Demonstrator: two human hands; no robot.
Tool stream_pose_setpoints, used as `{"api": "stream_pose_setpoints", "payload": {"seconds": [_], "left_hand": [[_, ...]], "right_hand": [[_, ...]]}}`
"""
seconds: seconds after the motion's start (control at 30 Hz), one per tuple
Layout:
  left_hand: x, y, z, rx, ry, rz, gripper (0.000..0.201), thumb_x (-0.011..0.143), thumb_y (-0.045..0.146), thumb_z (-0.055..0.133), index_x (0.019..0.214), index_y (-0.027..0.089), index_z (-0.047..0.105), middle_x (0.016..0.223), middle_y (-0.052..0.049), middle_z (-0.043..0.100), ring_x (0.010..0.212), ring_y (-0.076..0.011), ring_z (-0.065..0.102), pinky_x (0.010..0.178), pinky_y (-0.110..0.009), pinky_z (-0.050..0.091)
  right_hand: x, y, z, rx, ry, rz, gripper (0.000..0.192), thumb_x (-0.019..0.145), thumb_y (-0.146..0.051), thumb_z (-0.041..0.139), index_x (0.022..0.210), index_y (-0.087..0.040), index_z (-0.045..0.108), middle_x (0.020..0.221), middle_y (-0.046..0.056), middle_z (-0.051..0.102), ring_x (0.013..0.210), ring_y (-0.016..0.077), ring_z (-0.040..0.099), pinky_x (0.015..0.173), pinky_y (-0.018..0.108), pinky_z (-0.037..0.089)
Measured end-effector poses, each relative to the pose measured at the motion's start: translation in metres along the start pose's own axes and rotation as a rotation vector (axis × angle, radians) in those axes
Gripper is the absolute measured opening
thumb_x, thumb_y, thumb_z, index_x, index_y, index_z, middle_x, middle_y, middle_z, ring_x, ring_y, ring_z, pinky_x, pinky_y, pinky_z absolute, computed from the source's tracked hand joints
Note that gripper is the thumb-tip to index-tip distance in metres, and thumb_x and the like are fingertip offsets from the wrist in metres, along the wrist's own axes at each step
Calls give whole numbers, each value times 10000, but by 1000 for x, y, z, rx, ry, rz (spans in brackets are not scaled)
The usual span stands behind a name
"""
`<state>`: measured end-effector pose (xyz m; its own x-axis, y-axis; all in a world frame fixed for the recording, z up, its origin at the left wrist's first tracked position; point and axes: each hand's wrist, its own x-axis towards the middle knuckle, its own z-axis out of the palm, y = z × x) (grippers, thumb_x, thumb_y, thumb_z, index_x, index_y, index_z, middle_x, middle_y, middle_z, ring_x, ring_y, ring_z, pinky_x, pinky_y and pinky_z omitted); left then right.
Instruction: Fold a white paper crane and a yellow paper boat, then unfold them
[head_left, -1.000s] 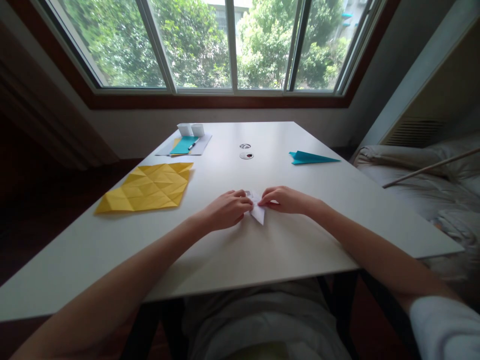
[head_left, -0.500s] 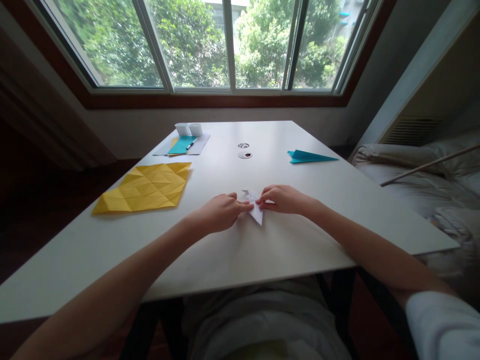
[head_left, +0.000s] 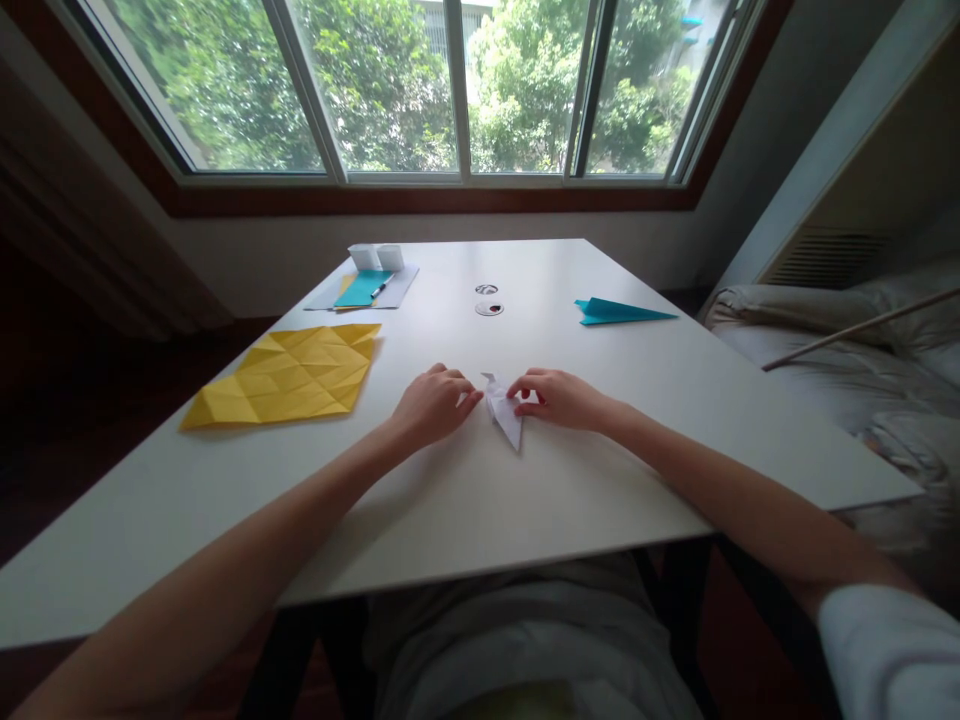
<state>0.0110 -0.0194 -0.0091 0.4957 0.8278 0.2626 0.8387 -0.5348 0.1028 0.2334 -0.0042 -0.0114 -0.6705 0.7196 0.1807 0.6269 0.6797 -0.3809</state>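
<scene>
A small white folded-paper figure [head_left: 504, 410] lies on the table in front of me, with a thin bent tip at its far end and a sharp point towards me. My right hand [head_left: 562, 398] has thumb and forefinger at the figure's right edge, gripping it there. Just left of the paper, my left hand [head_left: 437, 403] is closed, its fingers curled and thumb against them. A narrow gap seems to separate its fingertips from the figure, and nothing shows in them.
A creased yellow sheet [head_left: 289, 376] lies on the left of the white table [head_left: 450, 510]. Farther back are two white containers [head_left: 377, 258], turquoise paper [head_left: 363, 289] and a pen [head_left: 382, 286]. A folded turquoise paper piece [head_left: 624, 312] rests at right, beyond two round table inserts [head_left: 490, 309].
My left hand has drawn back to the left off the white paper, its forefinger now curled. My right hand stays at the paper's right edge with its fingers slightly shifted.
</scene>
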Motion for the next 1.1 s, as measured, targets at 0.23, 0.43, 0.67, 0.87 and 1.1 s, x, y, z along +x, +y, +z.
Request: {"api": "stream_pose_setpoints", "payload": {"seconds": [0.23, 0.43, 0.67, 0.87, 1.1], "left_hand": [[5, 5, 15, -399, -23, -171, 383, 803, 425, 457, 975, 148, 657, 985, -99, 634, 839, -210, 571, 769, -341, 444], [5, 8, 14, -841, -20, -296, 342, 658, 334, 641, 925, 122, 612, 906, -73, 652, 697, -153, 581, 620, -268, 459], [3, 16, 8, -1068, 45, -337, 241, 638, 283, 662, 791, 119, 575, 745, -33, 617, 640, -130, 572, 562, -242, 441], [4, 18, 6, -1066, 195, -262, 206, 648, 266, 661, 764, 138, 549, 743, -24, 608, 691, -145, 592, 620, -268, 480], [3, 13, 9, -1056, 226, -125, 222, 711, 321, 640, 811, 154, 532, 813, -36, 614, 710, -149, 611, 606, -250, 503]], "right_hand": [[1, -1, 7, 48, 54, -14, 176, 789, -288, 572, 941, -212, 617, 854, 14, 595, 640, 93, 504, 614, 213, 370], [-1, -4, 5, 82, 80, -29, 211, 780, -283, 572, 981, -219, 587, 816, 5, 583, 615, 89, 497, 588, 213, 373], [2, -4, 12, 289, 207, -3, 270, 736, -241, 608, 981, -220, 496, 718, -22, 578, 619, 104, 541, 591, 232, 430], [4, -6, 12, 574, 321, 33, 407, 700, -301, 640, 1014, -244, 389, 732, -32, 568, 639, 125, 580, 581, 254, 479], [6, -4, 11, 641, 354, 77, 294, 733, -352, 609, 954, -205, 481, 679, -29, 544, 622, 114, 545, 600, 262, 476]]}}
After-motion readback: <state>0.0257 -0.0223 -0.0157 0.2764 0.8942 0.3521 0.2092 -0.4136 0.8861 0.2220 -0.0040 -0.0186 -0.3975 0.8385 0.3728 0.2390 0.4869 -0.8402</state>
